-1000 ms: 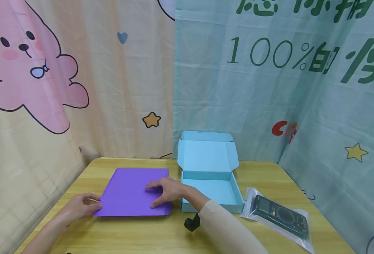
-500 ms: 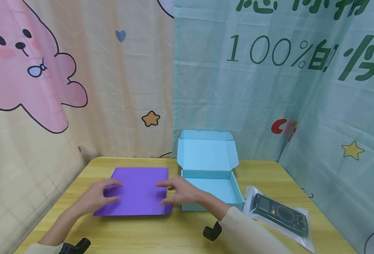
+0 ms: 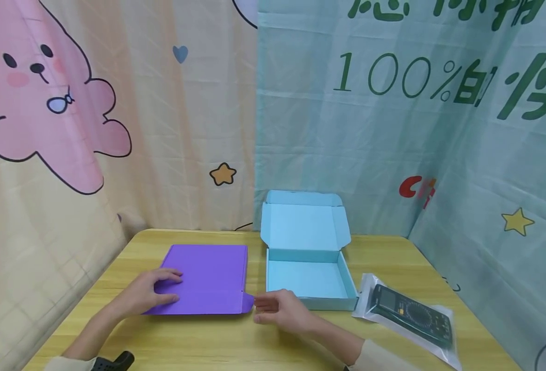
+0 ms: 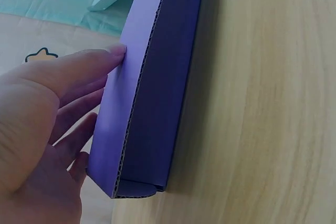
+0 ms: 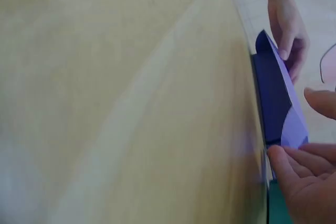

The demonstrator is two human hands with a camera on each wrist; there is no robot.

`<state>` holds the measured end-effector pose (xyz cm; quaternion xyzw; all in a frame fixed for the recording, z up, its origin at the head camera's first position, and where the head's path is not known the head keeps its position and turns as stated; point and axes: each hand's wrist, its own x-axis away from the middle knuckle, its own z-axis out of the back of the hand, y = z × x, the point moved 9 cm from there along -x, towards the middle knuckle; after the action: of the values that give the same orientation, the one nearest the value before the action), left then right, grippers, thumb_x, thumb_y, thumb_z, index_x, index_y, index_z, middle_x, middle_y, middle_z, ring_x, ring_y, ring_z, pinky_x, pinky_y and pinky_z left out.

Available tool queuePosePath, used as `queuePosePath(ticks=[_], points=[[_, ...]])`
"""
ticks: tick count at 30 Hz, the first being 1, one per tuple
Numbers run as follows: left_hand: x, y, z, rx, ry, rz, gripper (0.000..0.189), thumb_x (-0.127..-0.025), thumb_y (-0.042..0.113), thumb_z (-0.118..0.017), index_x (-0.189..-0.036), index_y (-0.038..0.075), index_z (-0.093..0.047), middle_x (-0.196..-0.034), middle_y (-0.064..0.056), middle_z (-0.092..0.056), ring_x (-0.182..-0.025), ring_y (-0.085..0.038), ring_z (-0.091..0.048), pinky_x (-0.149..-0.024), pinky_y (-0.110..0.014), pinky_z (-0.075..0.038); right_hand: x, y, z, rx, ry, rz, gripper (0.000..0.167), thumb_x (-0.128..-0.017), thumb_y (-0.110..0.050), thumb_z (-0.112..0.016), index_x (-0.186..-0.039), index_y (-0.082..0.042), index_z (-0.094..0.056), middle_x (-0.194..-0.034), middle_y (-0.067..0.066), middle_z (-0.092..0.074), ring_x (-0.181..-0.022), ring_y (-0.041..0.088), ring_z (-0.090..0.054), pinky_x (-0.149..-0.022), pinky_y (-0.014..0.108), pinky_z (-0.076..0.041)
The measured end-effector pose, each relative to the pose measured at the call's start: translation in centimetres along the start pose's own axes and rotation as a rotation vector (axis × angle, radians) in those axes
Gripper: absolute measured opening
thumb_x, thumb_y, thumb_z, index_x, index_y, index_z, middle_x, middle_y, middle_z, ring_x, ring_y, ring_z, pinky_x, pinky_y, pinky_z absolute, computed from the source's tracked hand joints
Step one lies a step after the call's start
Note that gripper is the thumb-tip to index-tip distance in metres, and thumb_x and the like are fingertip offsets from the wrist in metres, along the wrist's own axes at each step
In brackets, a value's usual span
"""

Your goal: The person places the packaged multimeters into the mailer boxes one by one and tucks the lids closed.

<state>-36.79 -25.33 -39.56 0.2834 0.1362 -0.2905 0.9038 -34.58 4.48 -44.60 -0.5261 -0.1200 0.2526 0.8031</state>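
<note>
A purple cardboard box (image 3: 210, 273) lies on the table with its lid down; its front flap sticks out, and a side tab (image 3: 248, 303) projects at the right front corner. My left hand (image 3: 145, 293) rests on the lid's left part, fingers spread. In the left wrist view the thumb presses near the flap's edge, and the dark gap under the lid (image 4: 123, 77) shows. My right hand (image 3: 284, 312) is at the right front corner, its fingertips right by the tab. The right wrist view shows those fingers (image 5: 286, 166) mostly straight beside the rounded tab (image 5: 294, 129).
A light blue cardboard box (image 3: 302, 278) stands with its lid up, just behind my right hand. To its right lies a dark multimeter (image 3: 412, 315) in a clear plastic bag (image 3: 444, 355). Printed curtains (image 3: 328, 144) hang behind the wooden table (image 3: 198, 342).
My left hand has moved from the box's left edge up onto the lid. My right hand has left the lid and shifted right and forward-down to the corner tab.
</note>
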Motion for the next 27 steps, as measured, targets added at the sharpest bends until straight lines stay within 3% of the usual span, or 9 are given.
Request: queuePosePath(ticks=[5,7,13,20,27], points=[[0.3,-0.3,-0.2,0.071,0.026,0.019,0.034,-0.083,0.025,-0.089,-0.111,0.009,-0.078,-0.126,-0.007,-0.070,-0.122,-0.041,-0.060,-0.104,-0.014,-0.035,-0.4,0.7,-1.3,-0.019,0.045,-0.048,0.049,-0.093,-0.008,-0.078,-0.136,0.010,-0.061,-0.121,0.016,-0.072,-0.112,0.030,-0.070,-0.092,0.035,-0.057],[0.4,-0.4,-0.2,0.093,0.038,0.018,0.034,-0.083,0.023,-0.089,-0.112,0.009,-0.079,-0.126,-0.007,-0.070,-0.122,-0.040,-0.060,-0.102,-0.008,-0.029,-0.7,0.7,-1.7,-0.016,0.055,-0.068,0.050,-0.094,-0.010,-0.077,-0.137,0.010,-0.059,-0.119,0.016,-0.073,-0.111,0.030,-0.070,-0.091,0.038,-0.058],[0.6,-1.1,-0.4,0.138,0.047,0.035,0.036,-0.083,0.023,-0.089,-0.114,0.008,-0.078,-0.129,-0.008,-0.069,-0.127,-0.039,-0.057,-0.102,-0.004,-0.024,-1.4,0.6,-2.2,0.013,0.132,-0.106,0.047,-0.097,-0.015,-0.075,-0.135,0.008,-0.062,-0.112,0.011,-0.075,-0.101,0.024,-0.071,-0.087,0.039,-0.059],[0.9,-1.3,-0.6,0.182,0.046,0.043,0.037,-0.086,0.021,-0.087,-0.116,0.003,-0.077,-0.130,-0.011,-0.068,-0.129,-0.045,-0.053,-0.101,-0.003,-0.022,-1.5,0.7,-2.4,-0.074,0.206,-0.127,0.037,-0.094,-0.009,-0.076,-0.126,0.008,-0.068,-0.101,0.006,-0.076,-0.086,0.019,-0.069,-0.080,0.037,-0.059],[0.9,-1.7,-1.0,0.219,-0.001,0.096,0.041,-0.088,0.025,-0.085,-0.120,0.000,-0.076,-0.134,-0.010,-0.066,-0.134,-0.046,-0.048,-0.101,-0.003,-0.021,-1.4,0.7,-2.2,-0.092,0.232,-0.187,0.032,-0.094,-0.010,-0.076,-0.120,0.007,-0.072,-0.090,0.003,-0.074,-0.079,0.020,-0.069,-0.080,0.040,-0.058]])
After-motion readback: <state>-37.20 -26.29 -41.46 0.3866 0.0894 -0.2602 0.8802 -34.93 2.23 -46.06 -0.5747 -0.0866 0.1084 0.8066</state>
